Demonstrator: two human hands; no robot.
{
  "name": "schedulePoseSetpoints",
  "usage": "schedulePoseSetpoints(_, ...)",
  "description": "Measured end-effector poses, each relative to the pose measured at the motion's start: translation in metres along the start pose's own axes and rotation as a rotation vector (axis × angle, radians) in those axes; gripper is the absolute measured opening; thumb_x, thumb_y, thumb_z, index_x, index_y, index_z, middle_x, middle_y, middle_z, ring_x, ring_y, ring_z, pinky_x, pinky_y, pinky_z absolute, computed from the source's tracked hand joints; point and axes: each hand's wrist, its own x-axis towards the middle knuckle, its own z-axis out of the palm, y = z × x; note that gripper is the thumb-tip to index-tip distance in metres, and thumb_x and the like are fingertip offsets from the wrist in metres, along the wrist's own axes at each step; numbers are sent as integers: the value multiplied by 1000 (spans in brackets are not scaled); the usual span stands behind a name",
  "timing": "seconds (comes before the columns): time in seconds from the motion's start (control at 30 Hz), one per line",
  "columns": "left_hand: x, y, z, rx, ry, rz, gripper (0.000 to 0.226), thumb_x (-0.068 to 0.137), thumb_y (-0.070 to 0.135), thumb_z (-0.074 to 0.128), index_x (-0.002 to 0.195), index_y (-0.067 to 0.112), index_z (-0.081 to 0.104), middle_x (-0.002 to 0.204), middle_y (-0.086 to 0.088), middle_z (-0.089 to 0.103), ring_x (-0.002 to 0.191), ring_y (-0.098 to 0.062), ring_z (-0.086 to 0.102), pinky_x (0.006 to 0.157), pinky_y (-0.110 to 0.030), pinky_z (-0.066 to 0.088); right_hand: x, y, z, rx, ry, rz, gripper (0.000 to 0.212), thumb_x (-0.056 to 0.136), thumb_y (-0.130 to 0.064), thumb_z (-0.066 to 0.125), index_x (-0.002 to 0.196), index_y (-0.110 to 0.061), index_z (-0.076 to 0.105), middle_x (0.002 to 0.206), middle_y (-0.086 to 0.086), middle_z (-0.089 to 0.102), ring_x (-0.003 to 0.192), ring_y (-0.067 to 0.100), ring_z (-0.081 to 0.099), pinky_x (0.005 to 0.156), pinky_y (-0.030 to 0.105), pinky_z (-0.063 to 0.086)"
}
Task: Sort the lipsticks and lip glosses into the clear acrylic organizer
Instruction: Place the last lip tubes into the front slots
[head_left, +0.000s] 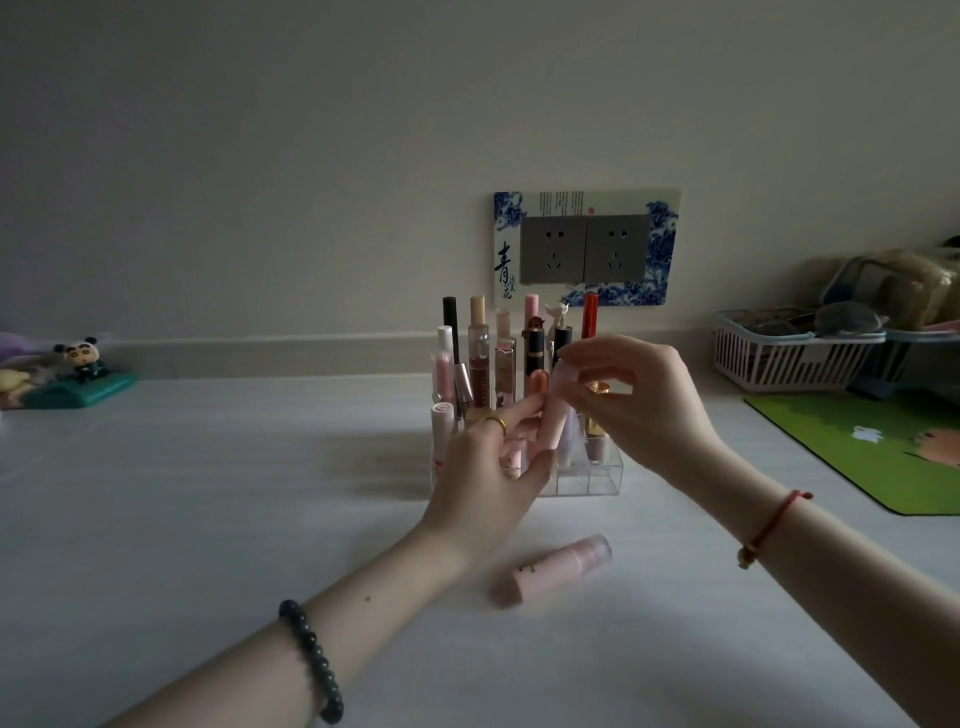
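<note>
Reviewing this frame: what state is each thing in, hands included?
Left hand: holds the held pink tube low down.
Right hand: pinches its top.
Held pink tube: upright at the organizer; whether seated in a cell, cannot tell.
Acrylic organizer: partly filled, front right cells bare.
Stored lipsticks: upright.
Loose pink tube: lying flat on the table.
Wall sockets: nothing plugged in.

We see a pale tabletop (208, 493) carrying the clear acrylic organizer (597, 478) near its middle. A pink tube (553, 569) lies on its side nearer us. A green mat (857, 452) sits at the right, a white slatted basket (779, 358) behind it, and a teal figurine stand (78, 387) far left.
</note>
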Motion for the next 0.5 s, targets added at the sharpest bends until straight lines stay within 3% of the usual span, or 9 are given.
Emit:
schedulePoseSetpoints(0.1, -1, -3, 2, 21, 17, 29, 52, 79, 3, 63, 119, 34, 49, 88, 14, 62, 92, -15, 62, 87, -31, 49, 0, 2, 7, -56, 8, -1, 21, 72, -8, 71, 92, -15, 70, 81, -9, 67, 74, 0, 64, 71, 13, 53)
schedulePoseSetpoints(0.23, -5, -10, 4, -28, -25, -1, 56, 80, -1, 61, 119, 35, 44, 93, 34, 60, 96, 14, 56, 81, -3, 41, -5, 10, 15, -78, 5, 4, 22, 71, -8, 72, 91, -16, 71, 78, -10, 66, 72, -1, 62, 70, 12, 52)
schedulePoseSetpoints(0.4, -7, -13, 5, 34, -11, 29, 59, 79, 10, 62, 111, 54, 40, 95, 25, 60, 95, 7, 59, 86, -10, 45, -9, 17, 22, -103, 2, -24, 22, 69, -7, 73, 91, -12, 71, 82, -10, 63, 69, -3, 58, 65, 2, 46)
schedulePoseSetpoints(0.5, -10, -16, 6, 60, -8, 30, 59, 80, 9, 63, 115, 50, 39, 98, 23, 59, 96, 4, 59, 88, -16, 47, -11, 20, 25, -128, -11, -30, 20, 69, -8, 73, 89, -12, 71, 83, -7, 63, 69, -1, 57, 65, 2, 46)
